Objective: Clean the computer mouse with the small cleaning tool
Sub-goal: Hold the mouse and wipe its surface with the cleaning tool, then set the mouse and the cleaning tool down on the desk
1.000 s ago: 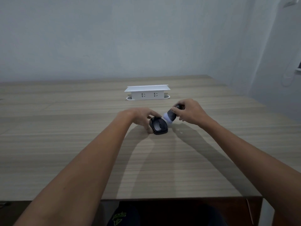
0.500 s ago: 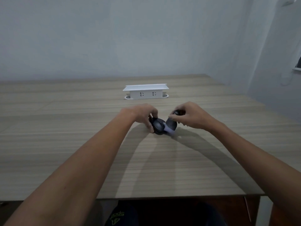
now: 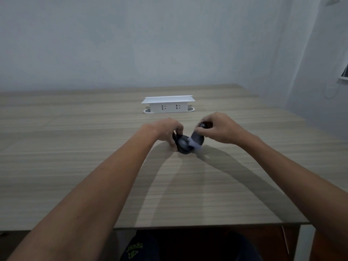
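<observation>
Currently mouse [image 3: 183,146] sits on the table [image 3: 75,147], mid-table, near side of the white socket box [image 3: 168,104]. Left hand [image 3: 165,129] fingers pinch its left edge, holding it down. Right hand [image 3: 220,129] fingers wrap the cleaning tool [image 3: 198,138], pale tip touching the mouse's right side; tip is blurred.

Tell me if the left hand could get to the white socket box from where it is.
Probably yes. The left hand is shut on the mouse, but the table between it and the socket box lies bare; it would have to let go first.
</observation>
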Motion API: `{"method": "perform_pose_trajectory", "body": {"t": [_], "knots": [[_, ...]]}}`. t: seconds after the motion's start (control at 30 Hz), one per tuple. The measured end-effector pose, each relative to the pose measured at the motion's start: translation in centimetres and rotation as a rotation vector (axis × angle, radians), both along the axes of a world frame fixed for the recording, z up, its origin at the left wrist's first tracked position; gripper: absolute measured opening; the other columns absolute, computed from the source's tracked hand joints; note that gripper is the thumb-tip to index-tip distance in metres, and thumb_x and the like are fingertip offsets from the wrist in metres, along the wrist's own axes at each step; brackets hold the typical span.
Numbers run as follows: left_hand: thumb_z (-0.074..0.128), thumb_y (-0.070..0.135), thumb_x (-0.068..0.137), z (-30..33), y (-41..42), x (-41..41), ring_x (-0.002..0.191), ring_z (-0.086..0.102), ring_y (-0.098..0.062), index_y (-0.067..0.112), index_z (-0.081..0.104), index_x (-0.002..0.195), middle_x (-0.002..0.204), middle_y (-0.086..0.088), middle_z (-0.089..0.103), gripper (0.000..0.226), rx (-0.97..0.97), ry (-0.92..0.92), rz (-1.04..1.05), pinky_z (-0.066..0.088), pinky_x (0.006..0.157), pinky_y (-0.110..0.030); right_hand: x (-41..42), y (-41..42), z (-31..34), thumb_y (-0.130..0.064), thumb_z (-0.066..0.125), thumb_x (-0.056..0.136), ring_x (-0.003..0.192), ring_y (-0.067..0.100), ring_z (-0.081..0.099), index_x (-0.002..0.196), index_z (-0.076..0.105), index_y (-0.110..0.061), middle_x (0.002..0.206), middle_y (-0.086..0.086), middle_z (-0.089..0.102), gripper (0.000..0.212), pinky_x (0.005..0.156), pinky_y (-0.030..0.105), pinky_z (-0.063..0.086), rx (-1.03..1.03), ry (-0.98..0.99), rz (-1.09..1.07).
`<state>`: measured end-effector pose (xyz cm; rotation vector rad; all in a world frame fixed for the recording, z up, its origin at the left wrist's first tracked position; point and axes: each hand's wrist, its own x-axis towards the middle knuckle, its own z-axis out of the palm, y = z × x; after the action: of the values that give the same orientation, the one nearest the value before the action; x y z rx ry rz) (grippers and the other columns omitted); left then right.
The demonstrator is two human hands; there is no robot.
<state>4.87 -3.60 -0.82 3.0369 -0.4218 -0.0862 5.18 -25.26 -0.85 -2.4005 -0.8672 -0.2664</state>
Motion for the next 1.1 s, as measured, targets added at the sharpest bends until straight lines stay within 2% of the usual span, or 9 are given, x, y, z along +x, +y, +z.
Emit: {"method": "perform_pose_trajectory", "body": {"t": [0.07,0.17,0.23,0.37,0.53,0.73,0.87,1.0,1.1], "knots": [[0.092,0.031,0.061,0.0,0.0,-0.1,0.107,0.059,-0.024,0.014,0.066,0.117,0.119,-0.003,0.066,0.064,-0.002,-0.001,0.004,0.04,0.077,-0.027,-0.5,0.4,0.0,-0.023,0.07,0.086,0.057,0.007,0.056,0.084,0.08,-0.015,0.071,0.002,0.072,0.013,0.056,0.021,0.043,-0.036,0.052,0.062],[0.093,0.031,0.06,-0.1,-0.1,-0.1,0.107,0.06,-0.024,0.013,0.067,0.116,0.119,-0.004,0.066,0.064,-0.014,-0.005,0.006,0.04,0.077,-0.026,0.4,0.0,-0.4,-0.016,0.067,0.083,0.067,0.016,0.063,0.083,0.079,-0.009,0.074,0.005,0.073,0.014,0.057,0.021,0.04,-0.091,-0.072,-0.039],[0.093,0.031,0.06,-0.1,-0.1,-0.1,0.107,0.06,-0.024,0.014,0.067,0.115,0.119,-0.004,0.066,0.063,-0.019,-0.005,0.012,0.041,0.077,-0.027,0.4,-0.2,-0.6,-0.013,0.066,0.082,0.067,0.015,0.062,0.081,0.078,-0.007,0.072,0.001,0.072,0.014,0.055,0.012,0.038,-0.053,-0.11,-0.068],[0.093,0.031,0.06,-0.2,0.0,0.1,0.107,0.06,-0.025,0.014,0.066,0.114,0.118,-0.004,0.066,0.063,-0.019,-0.012,0.019,0.041,0.077,-0.028,-0.9,0.2,-1.0,-0.02,0.07,0.087,0.07,0.009,0.063,0.086,0.08,-0.016,0.076,-0.005,0.074,0.011,0.064,0.014,0.043,-0.01,-0.037,0.09],[0.093,0.031,0.06,-0.2,-0.2,0.1,0.107,0.06,-0.025,0.013,0.066,0.113,0.118,-0.004,0.066,0.062,-0.023,-0.007,0.026,0.041,0.077,-0.028,0.3,-0.6,-1.1,-0.015,0.067,0.085,0.068,0.009,0.064,0.083,0.079,-0.011,0.074,-0.003,0.072,0.013,0.057,0.006,0.038,-0.014,-0.097,-0.048],[0.091,0.032,0.062,-0.4,0.0,0.1,0.108,0.059,-0.026,0.014,0.064,0.116,0.119,-0.004,0.064,0.063,-0.005,-0.012,0.027,0.045,0.08,-0.031,-0.6,-0.1,-0.9,-0.022,0.07,0.089,0.043,0.0,0.055,0.083,0.077,-0.017,0.06,-0.005,0.065,0.01,0.048,0.011,0.041,0.106,0.089,0.056],[0.09,0.033,0.065,-0.6,0.3,-0.2,0.11,0.056,-0.027,0.013,0.061,0.118,0.121,-0.005,0.061,0.064,-0.004,-0.006,0.045,0.045,0.083,-0.034,0.7,-0.6,-1.0,-0.019,0.069,0.083,0.044,-0.002,0.055,0.075,0.079,-0.015,0.056,-0.008,0.063,0.012,0.054,0.019,0.045,0.162,-0.003,-0.116],[0.088,0.034,0.067,-0.6,0.4,-0.5,0.11,0.055,-0.028,0.011,0.058,0.12,0.122,-0.008,0.06,0.065,0.018,-0.002,0.047,0.046,0.087,-0.037,0.1,-0.3,-1.3,-0.022,0.07,0.089,0.044,0.003,0.054,0.086,0.079,-0.013,0.061,-0.002,0.066,0.013,0.047,0.017,0.045,0.197,0.16,0.033],[0.087,0.032,0.07,-0.6,0.7,-0.7,0.112,0.056,-0.028,0.009,0.058,0.121,0.123,-0.008,0.06,0.063,-0.009,0.011,0.068,0.047,0.089,-0.036,0.6,-0.4,-1.9,-0.021,0.07,0.086,0.048,0.002,0.055,0.084,0.079,-0.014,0.062,-0.007,0.064,0.012,0.057,0.022,0.047,0.134,0.08,-0.05]]}}
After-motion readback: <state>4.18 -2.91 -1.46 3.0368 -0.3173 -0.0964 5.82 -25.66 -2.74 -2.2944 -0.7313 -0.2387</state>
